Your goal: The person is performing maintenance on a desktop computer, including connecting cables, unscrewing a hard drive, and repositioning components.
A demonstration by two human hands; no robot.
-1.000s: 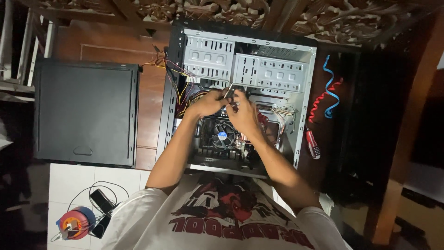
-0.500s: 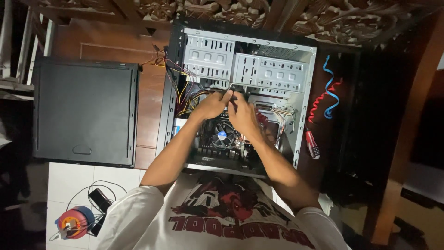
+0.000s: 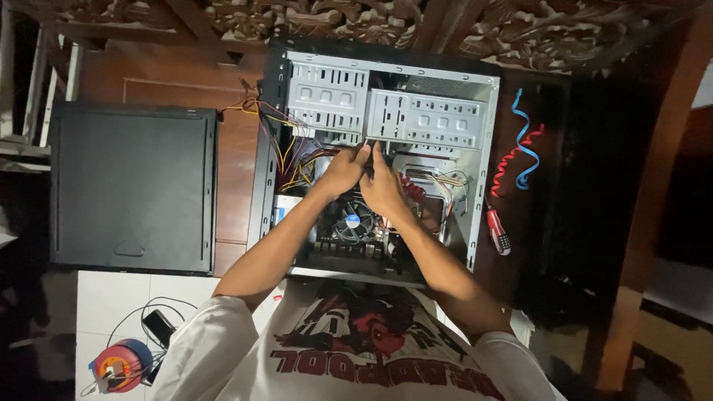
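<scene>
1. The left hand (image 3: pixel 343 171) and right hand (image 3: pixel 382 186) meet inside the open computer case (image 3: pixel 379 160); their fingers (image 3: pixel 362 154) are curled together just below the drive bays (image 3: pixel 386 111), but what they pinch is too small to tell.
2. Below the hands sits the cooler fan (image 3: pixel 351 223), round, with a blue centre sticker.
3. Yellow and red wires (image 3: pixel 286 152) bunch at the case's left wall.
4. A blue-and-white label (image 3: pixel 281 212) shows at the case's left edge.
5. The case lies flat on the wooden table (image 3: pixel 238 171).
6. A dark side panel (image 3: pixel 134 189) lies left; a red-handled screwdriver (image 3: pixel 497 232) and red and blue cables (image 3: pixel 520 152) lie right.
</scene>
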